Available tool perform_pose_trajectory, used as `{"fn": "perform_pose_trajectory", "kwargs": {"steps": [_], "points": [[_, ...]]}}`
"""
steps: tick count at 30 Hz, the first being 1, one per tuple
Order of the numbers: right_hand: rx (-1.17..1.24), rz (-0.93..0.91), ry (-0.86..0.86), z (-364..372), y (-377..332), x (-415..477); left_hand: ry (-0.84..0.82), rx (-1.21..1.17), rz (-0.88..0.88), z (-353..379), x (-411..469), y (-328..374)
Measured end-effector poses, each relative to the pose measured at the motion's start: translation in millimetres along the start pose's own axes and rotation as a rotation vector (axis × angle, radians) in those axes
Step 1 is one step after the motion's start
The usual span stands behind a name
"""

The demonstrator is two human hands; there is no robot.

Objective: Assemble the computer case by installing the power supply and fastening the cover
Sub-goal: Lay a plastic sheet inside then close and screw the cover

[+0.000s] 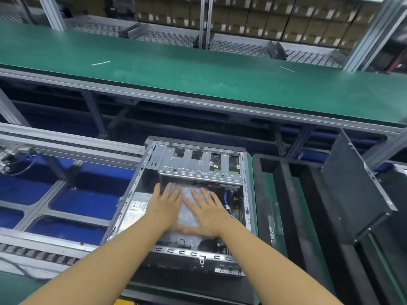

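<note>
An open computer case (141, 172) lies on its side in front of me, its metal drive cage (198, 164) at the far end. The power supply (134, 211), grey with a white label, sits inside along the left wall. A clear bubble-wrap bag (187, 195) lies over the middle of the interior. My left hand (164, 205) and my right hand (209, 213) rest flat on the bag, fingers spread, thumbs almost touching. Neither hand grips anything. The black cover panel (352, 183) leans upright to the right of the case.
A green conveyor belt (198, 69) runs across beyond the case. Black foam dividers (284, 194) stand to the right. A roller track (44, 256) and metal frame over blue bins (83, 201) lie to the left. Shelves of cardboard boxes (286, 20) fill the background.
</note>
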State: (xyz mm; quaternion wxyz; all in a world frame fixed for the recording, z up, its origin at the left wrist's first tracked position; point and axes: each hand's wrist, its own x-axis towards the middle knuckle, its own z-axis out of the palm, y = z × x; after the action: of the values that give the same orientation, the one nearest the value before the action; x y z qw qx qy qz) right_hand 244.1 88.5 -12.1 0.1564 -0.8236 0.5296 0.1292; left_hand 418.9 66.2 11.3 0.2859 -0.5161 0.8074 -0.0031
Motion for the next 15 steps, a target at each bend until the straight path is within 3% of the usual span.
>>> {"fn": "perform_pose_trajectory", "kwargs": {"steps": [5,12,15], "points": [[0.139,-0.023,0.184,-11.9,-4.1,-6.1,-0.040,-0.332,0.111,-13.5,4.1,-21.1],[0.260,0.020,0.407,-23.1,1.3,-19.7,0.283,-0.428,0.152,-15.0,5.6,-34.3],[0.163,0.030,0.241,-13.4,8.4,-22.7,0.298,-0.484,0.187,-11.5,6.7,-37.0]]}}
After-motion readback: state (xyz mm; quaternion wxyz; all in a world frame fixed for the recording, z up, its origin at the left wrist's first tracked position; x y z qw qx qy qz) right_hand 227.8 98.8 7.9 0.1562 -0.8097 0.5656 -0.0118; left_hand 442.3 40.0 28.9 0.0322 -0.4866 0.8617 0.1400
